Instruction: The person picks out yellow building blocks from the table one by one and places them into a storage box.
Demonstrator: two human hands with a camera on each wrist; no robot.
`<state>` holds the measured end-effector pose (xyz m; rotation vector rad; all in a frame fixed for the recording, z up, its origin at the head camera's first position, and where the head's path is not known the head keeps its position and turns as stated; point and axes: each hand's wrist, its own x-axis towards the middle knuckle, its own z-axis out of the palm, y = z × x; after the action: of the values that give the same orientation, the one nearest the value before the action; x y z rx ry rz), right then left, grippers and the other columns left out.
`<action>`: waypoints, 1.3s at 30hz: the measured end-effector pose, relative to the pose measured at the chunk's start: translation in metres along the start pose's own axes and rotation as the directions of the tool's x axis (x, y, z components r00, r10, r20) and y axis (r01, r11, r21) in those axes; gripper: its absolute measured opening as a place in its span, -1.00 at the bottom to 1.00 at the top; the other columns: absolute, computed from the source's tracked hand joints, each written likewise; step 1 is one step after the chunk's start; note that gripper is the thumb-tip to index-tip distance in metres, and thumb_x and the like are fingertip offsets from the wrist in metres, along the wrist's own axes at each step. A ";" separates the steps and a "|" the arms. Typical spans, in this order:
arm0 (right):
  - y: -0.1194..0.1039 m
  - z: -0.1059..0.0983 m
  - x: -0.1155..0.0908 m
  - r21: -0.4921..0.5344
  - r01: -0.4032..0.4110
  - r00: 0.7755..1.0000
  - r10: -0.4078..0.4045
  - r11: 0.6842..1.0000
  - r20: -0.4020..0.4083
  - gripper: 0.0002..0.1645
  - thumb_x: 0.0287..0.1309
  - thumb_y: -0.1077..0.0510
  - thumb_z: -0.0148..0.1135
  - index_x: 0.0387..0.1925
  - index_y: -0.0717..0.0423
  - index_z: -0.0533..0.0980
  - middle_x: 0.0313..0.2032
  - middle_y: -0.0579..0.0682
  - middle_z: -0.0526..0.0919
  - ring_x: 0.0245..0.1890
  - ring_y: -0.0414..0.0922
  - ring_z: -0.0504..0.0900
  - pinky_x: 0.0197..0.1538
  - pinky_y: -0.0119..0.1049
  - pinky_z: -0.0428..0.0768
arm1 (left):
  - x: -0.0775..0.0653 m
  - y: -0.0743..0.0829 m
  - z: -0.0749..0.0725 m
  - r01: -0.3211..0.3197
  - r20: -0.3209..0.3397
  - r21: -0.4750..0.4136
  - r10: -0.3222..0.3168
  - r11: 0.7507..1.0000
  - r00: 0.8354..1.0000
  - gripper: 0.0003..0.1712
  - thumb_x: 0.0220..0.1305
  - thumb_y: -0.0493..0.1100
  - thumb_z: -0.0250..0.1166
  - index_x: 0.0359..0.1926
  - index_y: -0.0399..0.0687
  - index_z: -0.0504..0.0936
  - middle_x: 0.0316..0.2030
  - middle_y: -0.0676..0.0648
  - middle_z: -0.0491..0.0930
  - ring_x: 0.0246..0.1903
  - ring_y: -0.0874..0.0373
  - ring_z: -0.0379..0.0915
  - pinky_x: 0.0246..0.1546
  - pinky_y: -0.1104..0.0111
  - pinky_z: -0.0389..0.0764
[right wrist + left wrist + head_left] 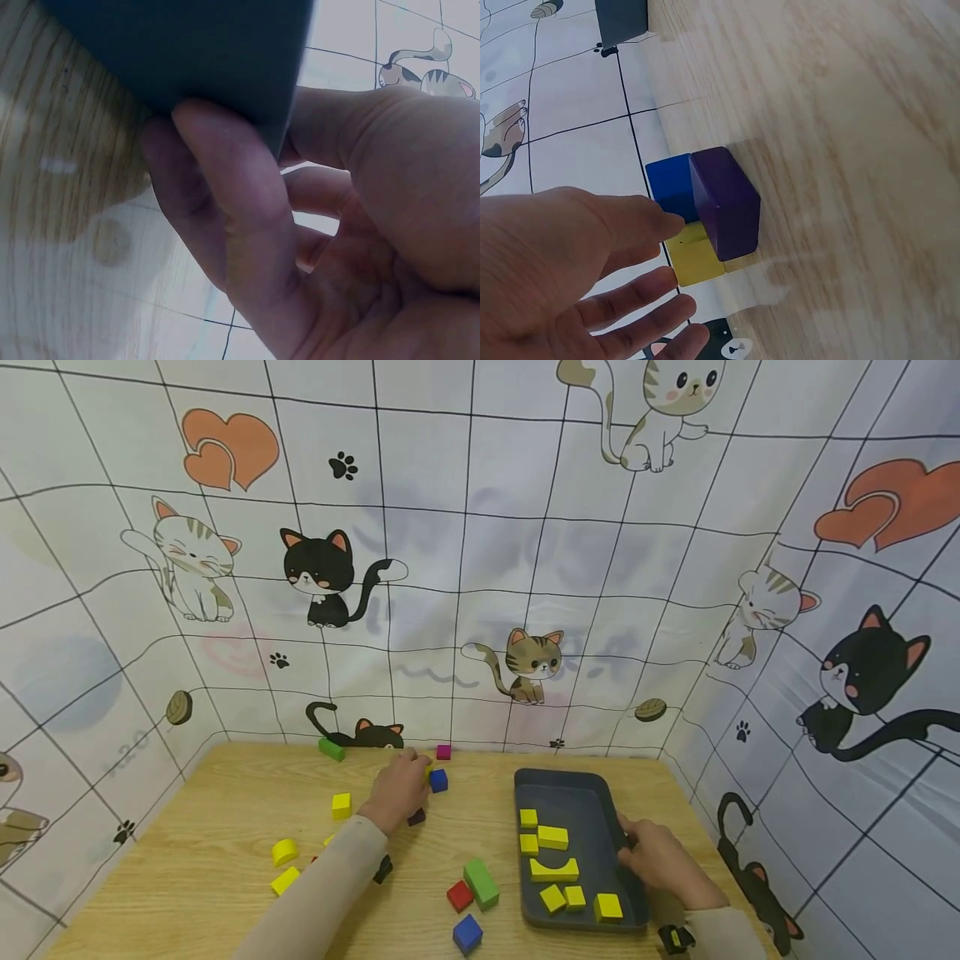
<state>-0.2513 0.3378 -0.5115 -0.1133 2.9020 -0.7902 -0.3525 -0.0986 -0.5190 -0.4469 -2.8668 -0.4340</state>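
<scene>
My left hand (pixel 399 791) reaches to the far side of the table. In the left wrist view its thumb and fingers are spread beside a yellow block (pixel 697 262), the thumb tip over where it meets a blue block (pixel 671 184). A purple block (pixel 731 202) stands against these two. Whether the fingertips touch the yellow block I cannot tell. My right hand (pixel 660 860) grips the right rim of a dark grey tray (pixel 581 789); in the right wrist view its fingers (pixel 236 165) lie under the tray's edge. Several yellow blocks, including an arched one (pixel 553 871), lie in the tray.
Left of the tray lie a green block (pixel 481 883), a red block (pixel 460 896) and a blue cube (pixel 467 935). Yellow blocks (pixel 284 852) are scattered at the left. A green block (pixel 331 748) and a magenta block (pixel 444 752) lie by the cat-print backdrop (pixel 465 552).
</scene>
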 end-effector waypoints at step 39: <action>0.005 -0.006 0.005 0.101 0.010 1.000 -0.011 0.995 0.006 -0.28 0.15 0.36 0.25 0.37 0.35 0.33 -0.09 0.18 0.66 -0.72 -0.07 0.50 -0.61 -0.22 0.56 | -0.010 -0.002 -0.002 0.074 0.043 -0.164 -0.067 0.984 0.997 -0.59 0.16 -0.44 0.38 0.06 -0.25 0.62 -0.12 -0.16 0.44 -0.20 0.03 0.49 -0.05 0.18 0.63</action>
<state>-0.2576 0.3452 -0.5094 -0.1211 2.8507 -0.9345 -0.3432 -0.1035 -0.5203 -0.3851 -2.9016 -0.6865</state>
